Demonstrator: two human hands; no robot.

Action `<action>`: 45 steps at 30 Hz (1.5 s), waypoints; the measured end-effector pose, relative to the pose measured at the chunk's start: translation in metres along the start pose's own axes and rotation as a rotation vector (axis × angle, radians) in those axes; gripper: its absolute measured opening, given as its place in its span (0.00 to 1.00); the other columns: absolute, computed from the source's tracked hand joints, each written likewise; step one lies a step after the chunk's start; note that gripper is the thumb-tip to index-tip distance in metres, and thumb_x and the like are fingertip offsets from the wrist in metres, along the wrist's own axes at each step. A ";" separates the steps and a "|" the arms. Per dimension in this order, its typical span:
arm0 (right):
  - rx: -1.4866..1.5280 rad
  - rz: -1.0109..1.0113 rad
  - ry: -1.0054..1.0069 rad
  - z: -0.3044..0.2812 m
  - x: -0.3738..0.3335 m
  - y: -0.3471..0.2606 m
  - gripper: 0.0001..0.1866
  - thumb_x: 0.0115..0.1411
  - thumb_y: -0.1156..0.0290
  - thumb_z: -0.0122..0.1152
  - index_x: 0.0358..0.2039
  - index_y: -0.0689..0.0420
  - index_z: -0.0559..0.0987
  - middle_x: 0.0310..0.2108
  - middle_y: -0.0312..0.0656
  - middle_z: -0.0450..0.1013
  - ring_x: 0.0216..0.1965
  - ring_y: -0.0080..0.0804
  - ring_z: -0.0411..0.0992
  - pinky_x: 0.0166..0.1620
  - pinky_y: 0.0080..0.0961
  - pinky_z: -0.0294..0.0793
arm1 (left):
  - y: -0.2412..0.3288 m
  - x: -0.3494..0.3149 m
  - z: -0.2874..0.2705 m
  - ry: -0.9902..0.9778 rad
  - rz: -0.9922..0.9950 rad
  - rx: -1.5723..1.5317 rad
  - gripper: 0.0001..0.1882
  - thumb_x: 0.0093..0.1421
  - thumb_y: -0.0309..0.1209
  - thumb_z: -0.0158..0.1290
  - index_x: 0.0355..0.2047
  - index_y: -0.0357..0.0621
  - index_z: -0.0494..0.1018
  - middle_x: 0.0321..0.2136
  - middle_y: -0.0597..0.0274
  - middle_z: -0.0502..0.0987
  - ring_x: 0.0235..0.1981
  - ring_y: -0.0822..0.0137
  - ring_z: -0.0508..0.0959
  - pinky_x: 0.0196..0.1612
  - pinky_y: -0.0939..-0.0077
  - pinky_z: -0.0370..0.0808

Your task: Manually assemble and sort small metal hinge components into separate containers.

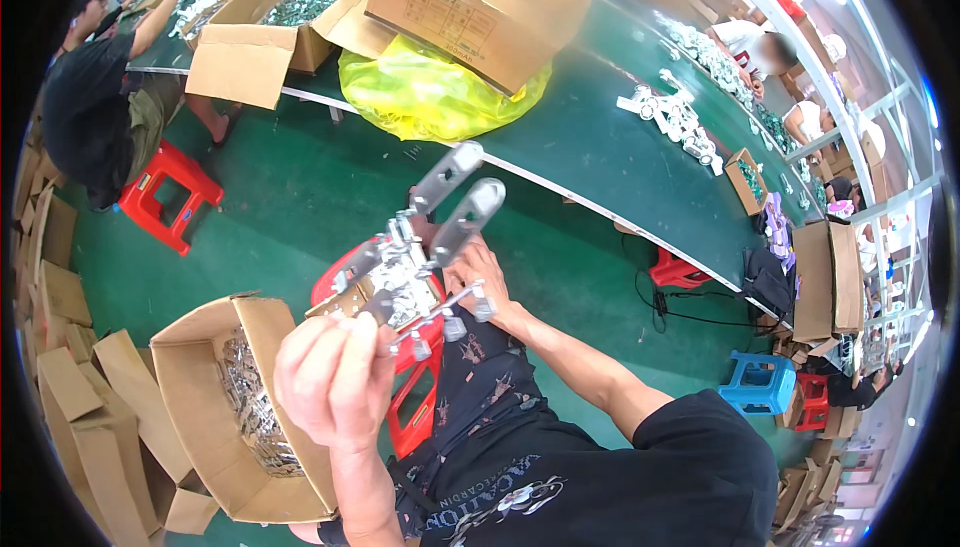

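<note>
My left hand (335, 377) is raised close in front of me, its fingers pinched on a grey plastic sprue of moulded parts (470, 209). Two long rounded pieces stick out at the sprue's far end, and small tabs hang on thin stems along its near side. Lower and behind it is my right hand (478, 272), with fingers curled and partly hidden by the sprue; what they hold, if anything, does not show. Below the sprue, a small open carton of whitish-grey parts (405, 292) rests at a red stool (415, 412) by my legs.
A large open carton (180, 377) with loose grey parts stands at my left, beside flattened cardboard (100, 417). Ahead runs a long green table (590, 172) with cartons (480, 12), a yellow plastic bag (430, 97) and white parts (680, 117). A person (95, 117) works far left; others sit across.
</note>
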State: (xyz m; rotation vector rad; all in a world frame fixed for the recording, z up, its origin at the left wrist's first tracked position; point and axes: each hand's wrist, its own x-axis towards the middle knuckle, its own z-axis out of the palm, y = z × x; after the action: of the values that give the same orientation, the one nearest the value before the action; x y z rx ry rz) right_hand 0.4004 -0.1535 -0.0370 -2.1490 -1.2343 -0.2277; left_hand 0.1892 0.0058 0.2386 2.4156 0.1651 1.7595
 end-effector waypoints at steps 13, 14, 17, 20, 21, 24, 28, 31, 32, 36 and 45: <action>0.076 0.094 -0.043 -0.005 0.003 -0.002 0.08 0.53 0.74 0.69 0.35 0.61 0.84 0.52 0.50 0.76 0.58 0.56 0.71 0.60 0.52 0.72 | 0.010 -0.003 0.007 -0.060 0.011 -0.029 0.18 0.57 0.23 0.72 0.47 0.42 0.81 0.40 0.62 0.78 0.38 0.59 0.82 0.37 0.66 0.83; 0.048 0.068 -0.038 -0.004 0.004 -0.001 0.08 0.53 0.74 0.69 0.35 0.61 0.84 0.52 0.50 0.76 0.58 0.56 0.71 0.60 0.52 0.72 | 0.011 -0.002 0.006 -0.059 0.007 -0.045 0.17 0.57 0.23 0.72 0.46 0.41 0.81 0.41 0.61 0.78 0.38 0.59 0.82 0.37 0.65 0.83; 0.005 0.045 -0.037 -0.006 0.004 -0.002 0.08 0.54 0.74 0.69 0.35 0.61 0.84 0.52 0.50 0.76 0.58 0.55 0.71 0.60 0.52 0.71 | 0.011 0.000 0.005 -0.055 0.003 -0.055 0.16 0.59 0.24 0.71 0.47 0.42 0.81 0.41 0.61 0.77 0.38 0.59 0.82 0.36 0.65 0.83; 0.036 0.074 -0.061 -0.006 0.004 -0.004 0.08 0.54 0.74 0.69 0.35 0.61 0.85 0.53 0.50 0.76 0.58 0.55 0.71 0.60 0.52 0.71 | 0.012 0.000 0.004 -0.045 -0.008 -0.050 0.16 0.60 0.25 0.71 0.47 0.42 0.81 0.42 0.61 0.77 0.39 0.59 0.82 0.36 0.65 0.84; 0.036 0.074 -0.061 -0.007 0.004 -0.003 0.08 0.54 0.74 0.69 0.35 0.61 0.85 0.53 0.50 0.76 0.58 0.55 0.71 0.60 0.52 0.71 | 0.012 -0.001 0.005 -0.041 -0.017 -0.049 0.16 0.60 0.25 0.71 0.47 0.43 0.80 0.42 0.61 0.77 0.39 0.59 0.82 0.36 0.65 0.84; 0.037 0.075 -0.076 -0.007 0.005 -0.003 0.08 0.54 0.74 0.69 0.35 0.61 0.85 0.53 0.49 0.76 0.58 0.54 0.71 0.60 0.52 0.71 | 0.013 -0.002 0.005 -0.046 -0.016 -0.082 0.15 0.59 0.21 0.71 0.45 0.38 0.79 0.40 0.56 0.79 0.37 0.54 0.83 0.37 0.66 0.83; 0.025 0.033 -0.043 -0.001 0.004 0.002 0.08 0.54 0.73 0.69 0.35 0.60 0.85 0.53 0.49 0.76 0.58 0.54 0.71 0.61 0.52 0.71 | 0.015 -0.005 0.005 -0.078 -0.027 -0.095 0.14 0.60 0.20 0.70 0.45 0.37 0.79 0.40 0.56 0.79 0.37 0.54 0.83 0.37 0.66 0.84; 0.023 0.023 -0.023 0.003 0.003 0.006 0.08 0.54 0.73 0.69 0.35 0.60 0.85 0.53 0.49 0.76 0.59 0.54 0.71 0.61 0.52 0.71 | 0.017 -0.011 0.008 -0.072 -0.046 -0.092 0.14 0.60 0.20 0.69 0.44 0.37 0.79 0.40 0.56 0.79 0.36 0.54 0.83 0.37 0.65 0.83; 0.017 0.028 -0.016 0.003 0.003 0.005 0.08 0.54 0.73 0.69 0.35 0.60 0.85 0.53 0.49 0.76 0.59 0.54 0.72 0.61 0.52 0.71 | 0.017 -0.014 0.009 -0.071 -0.056 -0.092 0.14 0.60 0.19 0.69 0.44 0.37 0.79 0.40 0.56 0.79 0.36 0.54 0.83 0.36 0.65 0.83; 0.072 0.088 -0.053 -0.008 0.005 -0.006 0.08 0.55 0.73 0.69 0.35 0.60 0.85 0.53 0.49 0.76 0.58 0.54 0.72 0.61 0.52 0.71 | 0.014 -0.024 0.012 -0.068 -0.147 -0.166 0.12 0.61 0.18 0.67 0.44 0.37 0.79 0.39 0.54 0.79 0.35 0.55 0.82 0.37 0.67 0.82; 0.024 0.068 -0.023 -0.002 0.004 -0.003 0.08 0.53 0.73 0.69 0.35 0.60 0.85 0.53 0.49 0.76 0.59 0.54 0.72 0.60 0.51 0.72 | 0.000 -0.115 0.037 0.003 -1.192 -0.645 0.04 0.70 0.21 0.61 0.43 0.35 0.79 0.37 0.60 0.81 0.33 0.75 0.80 0.35 0.79 0.79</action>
State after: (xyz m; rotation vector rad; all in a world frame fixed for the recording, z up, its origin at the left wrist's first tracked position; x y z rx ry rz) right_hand 0.4000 -0.1510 -0.0319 -2.1747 -1.1685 -0.1588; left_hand 0.1889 -0.0161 0.1203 1.3191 0.7170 0.9958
